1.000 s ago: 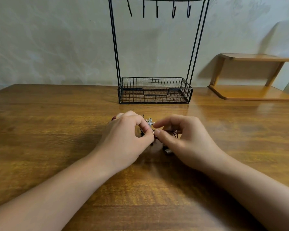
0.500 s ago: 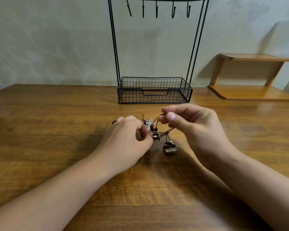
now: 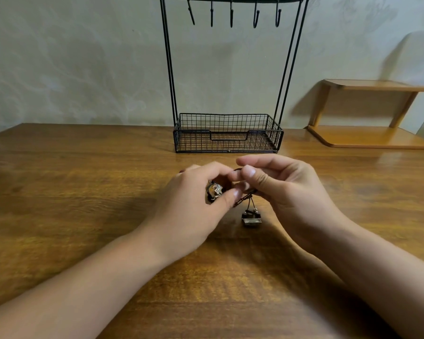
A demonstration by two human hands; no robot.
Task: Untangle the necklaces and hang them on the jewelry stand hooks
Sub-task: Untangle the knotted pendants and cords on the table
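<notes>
I have both hands just above the table (image 3: 83, 192), close together and touching at the fingertips, working one knot of cords. My left hand (image 3: 194, 209) is curled around the bundle, thumb and forefinger pinching it near a small silver charm (image 3: 216, 188); I hold it there to anchor the tangle while the other side pulls. My right hand (image 3: 287, 192) pinches a dark cord (image 3: 245, 198) between thumb and forefinger, raised slightly so the strand draws taut and shows where it crosses. A square pendant (image 3: 251, 218) hangs from that cord, low over the wood; whether it touches, I cannot tell. The necklaces are thus all between my hands, and I judge them not yet separated. How many there are, I cannot tell. Beyond them stands the stand (image 3: 228, 133), its wire basket on the table and its hooks (image 3: 230, 15) bare at the top, waiting. A wooden shelf (image 3: 377, 140) sits to the right against the wall.
</notes>
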